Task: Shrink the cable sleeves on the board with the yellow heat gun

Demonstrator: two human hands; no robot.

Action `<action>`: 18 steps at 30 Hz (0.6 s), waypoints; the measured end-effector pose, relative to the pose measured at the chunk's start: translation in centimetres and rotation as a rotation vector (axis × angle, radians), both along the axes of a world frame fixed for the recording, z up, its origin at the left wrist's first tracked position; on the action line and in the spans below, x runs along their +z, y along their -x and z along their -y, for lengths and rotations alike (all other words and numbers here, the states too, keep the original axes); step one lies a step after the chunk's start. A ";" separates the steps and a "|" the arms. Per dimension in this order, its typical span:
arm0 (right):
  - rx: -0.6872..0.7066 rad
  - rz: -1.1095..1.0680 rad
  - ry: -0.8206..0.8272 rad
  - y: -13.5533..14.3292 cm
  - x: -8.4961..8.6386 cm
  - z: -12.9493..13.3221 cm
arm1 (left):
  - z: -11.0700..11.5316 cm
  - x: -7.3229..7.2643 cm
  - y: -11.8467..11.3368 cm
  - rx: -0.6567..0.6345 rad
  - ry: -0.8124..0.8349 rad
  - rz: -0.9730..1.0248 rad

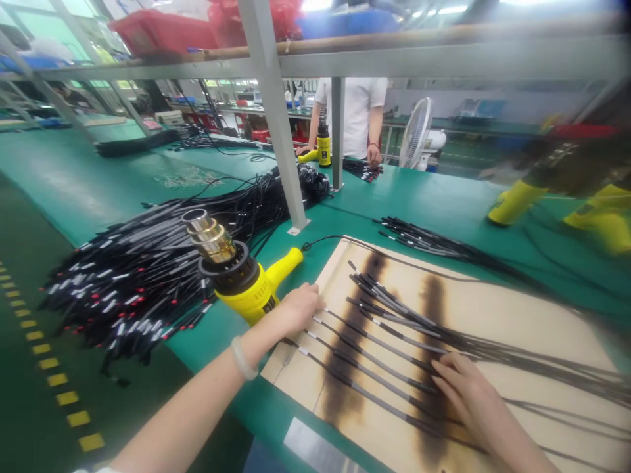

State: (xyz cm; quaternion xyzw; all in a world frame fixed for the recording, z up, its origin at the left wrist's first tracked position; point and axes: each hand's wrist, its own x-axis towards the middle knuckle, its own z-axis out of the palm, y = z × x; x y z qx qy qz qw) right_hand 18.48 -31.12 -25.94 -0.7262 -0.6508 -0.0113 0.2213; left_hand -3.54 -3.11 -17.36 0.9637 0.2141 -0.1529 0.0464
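Narrowly parted, the fingers of the right hand (pixel 468 384) reach down to the dark cables (pixel 389 378) on a pale wooden board (pixel 552 322), their tips at one cable beside a scorched band (pixel 434 309); whether they pinch it or only touch it, I cannot tell. The left hand (pixel 302 307) is bent over the board's left edge, its fingers curled close together by the white-banded cable ends; their tips are partly hidden, so their grip cannot be told.

Between the hands, several cables lie side by side with gaps, crossing a second scorched band (pixel 345 368). Just beyond them on the board, a tighter bunch (pixel 394 305) fans out at its tips.

Next to the left forearm, a yellow heat gun (pixel 246 289) stands nozzle up, its handle pointing toward the board. Left of it, a large heap of cables (pixel 162 263) with red and white tips hangs partly over the edge of the green counter (pixel 444 197). Behind the board lies another bundle (pixel 434 240). Farther back, a person in a white shirt (pixel 355 118) stands near a white fan (pixel 417 135).
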 end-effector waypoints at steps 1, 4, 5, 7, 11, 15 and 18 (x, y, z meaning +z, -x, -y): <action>-0.010 -0.003 -0.010 -0.2 0.1 0.1 | 0.3 0.3 0.0 0.007 -0.022 0.014; -0.089 0.017 -0.061 -0.6 0.3 -0.1 | 1.5 0.8 -0.7 0.040 -0.071 0.105; -0.109 0.030 -0.066 -0.7 0.3 -0.3 | 1.9 0.8 -1.1 0.030 -0.054 0.131; -0.127 0.054 -0.050 -0.8 0.3 -1.0 | 2.7 0.2 -2.1 -0.038 0.026 0.171; -0.182 0.063 0.015 -0.7 0.5 -3.4 | 3.7 -1.4 -4.6 -0.155 0.101 0.286; -0.277 0.027 0.056 -1.0 0.9 -6.0 | 3.4 -1.8 -6.7 -0.169 0.053 0.293; -0.293 -0.015 0.096 -1.5 1.2 -6.7 | 2.9 -1.7 -7.5 -0.160 0.013 0.256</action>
